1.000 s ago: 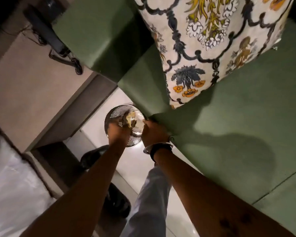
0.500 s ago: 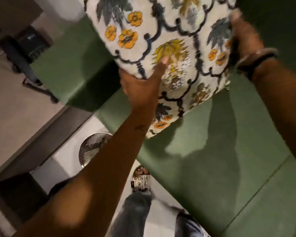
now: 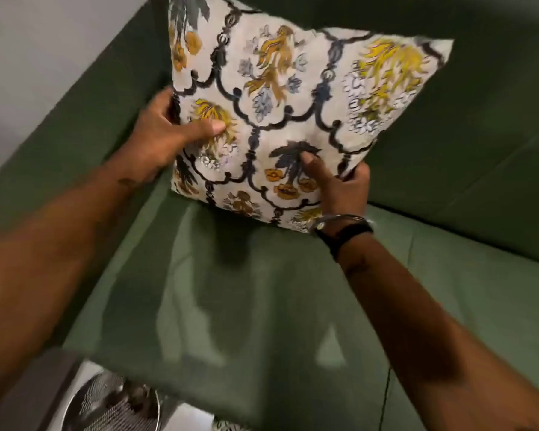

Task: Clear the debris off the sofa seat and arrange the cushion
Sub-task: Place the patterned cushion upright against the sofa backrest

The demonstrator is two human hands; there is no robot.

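A white cushion (image 3: 287,113) with dark scrollwork and yellow flowers stands tilted in the left corner of the green sofa, against the backrest. My left hand (image 3: 162,141) grips its left edge, thumb pressed on the front. My right hand (image 3: 339,188), with a bangle and dark band at the wrist, holds its lower right corner. The green sofa seat (image 3: 246,306) lies bare below the cushion, with no debris showing on it.
The sofa's left armrest (image 3: 75,126) and dark green backrest (image 3: 479,104) enclose the corner. A perforated metal bin (image 3: 112,402) stands on the pale floor at the sofa's front left, with something dark inside.
Both hands left the metal bin on the floor, rose to the cushion and took hold of it. The cushion now stands lower, in the sofa corner.
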